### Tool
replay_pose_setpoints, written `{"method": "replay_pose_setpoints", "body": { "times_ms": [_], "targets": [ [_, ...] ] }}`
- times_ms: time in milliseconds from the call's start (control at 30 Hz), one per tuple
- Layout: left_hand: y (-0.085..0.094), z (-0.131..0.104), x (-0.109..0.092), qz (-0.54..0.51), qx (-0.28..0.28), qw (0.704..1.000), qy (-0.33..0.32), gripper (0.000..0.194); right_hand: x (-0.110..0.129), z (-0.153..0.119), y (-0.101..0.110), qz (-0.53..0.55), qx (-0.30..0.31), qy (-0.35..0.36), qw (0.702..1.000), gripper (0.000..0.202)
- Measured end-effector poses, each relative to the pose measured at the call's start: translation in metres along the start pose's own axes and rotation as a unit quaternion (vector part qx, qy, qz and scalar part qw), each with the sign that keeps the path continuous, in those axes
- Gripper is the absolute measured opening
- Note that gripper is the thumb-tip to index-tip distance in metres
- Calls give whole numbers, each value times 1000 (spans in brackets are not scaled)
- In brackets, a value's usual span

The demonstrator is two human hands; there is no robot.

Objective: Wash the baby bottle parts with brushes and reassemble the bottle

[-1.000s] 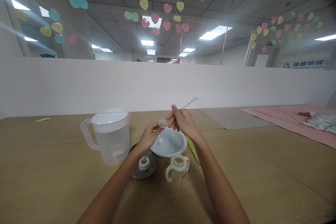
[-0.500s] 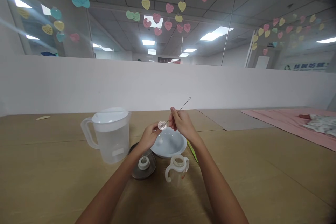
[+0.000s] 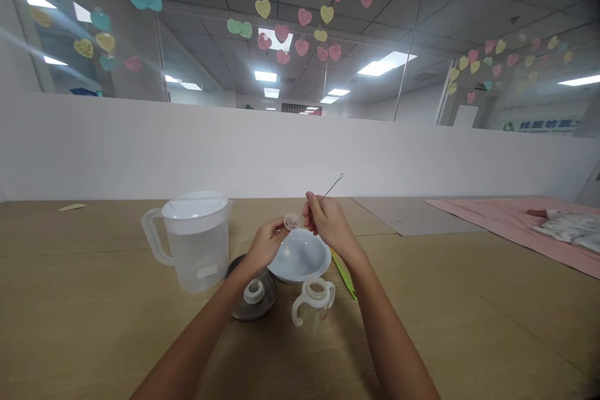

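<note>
Between the fingers of my left hand (image 3: 266,242) is a small round whitish bottle part (image 3: 291,221), its open side turned toward me. My right hand (image 3: 328,220) pinches a thin wire brush (image 3: 334,184); its looped end sticks up and its lower end meets the round part. Both hands are above the far side of a white bowl (image 3: 300,256). Nearer me stands a clear baby bottle (image 3: 315,303) with two white handles and no lid. Partly behind my left forearm lies a dark round tray (image 3: 255,309) bearing a white ring-shaped cap (image 3: 254,292).
A translucent lidded pitcher (image 3: 199,250) with some water stands left of the tray. A yellow-green strip-like tool (image 3: 344,275) lies right of the bowl. Pink cloth (image 3: 497,215) covers the far right of the table. A white wall (image 3: 300,156) closes off the back.
The round part in my left hand has tilted slightly, and the brush has shifted a little with my right hand. The view has moved slightly.
</note>
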State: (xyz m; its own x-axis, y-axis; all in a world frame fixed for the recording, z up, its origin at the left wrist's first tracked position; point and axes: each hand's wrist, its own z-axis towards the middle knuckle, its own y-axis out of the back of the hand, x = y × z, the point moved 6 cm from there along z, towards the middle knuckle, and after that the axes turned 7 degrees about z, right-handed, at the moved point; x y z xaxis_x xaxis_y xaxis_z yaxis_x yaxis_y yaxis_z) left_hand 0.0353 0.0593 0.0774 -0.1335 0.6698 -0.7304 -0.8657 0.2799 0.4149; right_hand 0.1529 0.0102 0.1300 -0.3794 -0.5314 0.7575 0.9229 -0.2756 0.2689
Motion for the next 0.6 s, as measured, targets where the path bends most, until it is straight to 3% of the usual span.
{"method": "replay_pose_setpoints", "body": {
  "times_ms": [133,433,600],
  "targets": [
    [-1,-1,-6,-17,6,1000,-8,35,5,-1,-6,-24,10,18,1000,55],
    [0,0,0,11,-4,1000,15,32,4,-1,10,-48,-18,6,999,53],
    [-4,-1,-4,-2,7,1000,-4,30,3,-1,-1,-55,10,13,998,54]
  ]
}}
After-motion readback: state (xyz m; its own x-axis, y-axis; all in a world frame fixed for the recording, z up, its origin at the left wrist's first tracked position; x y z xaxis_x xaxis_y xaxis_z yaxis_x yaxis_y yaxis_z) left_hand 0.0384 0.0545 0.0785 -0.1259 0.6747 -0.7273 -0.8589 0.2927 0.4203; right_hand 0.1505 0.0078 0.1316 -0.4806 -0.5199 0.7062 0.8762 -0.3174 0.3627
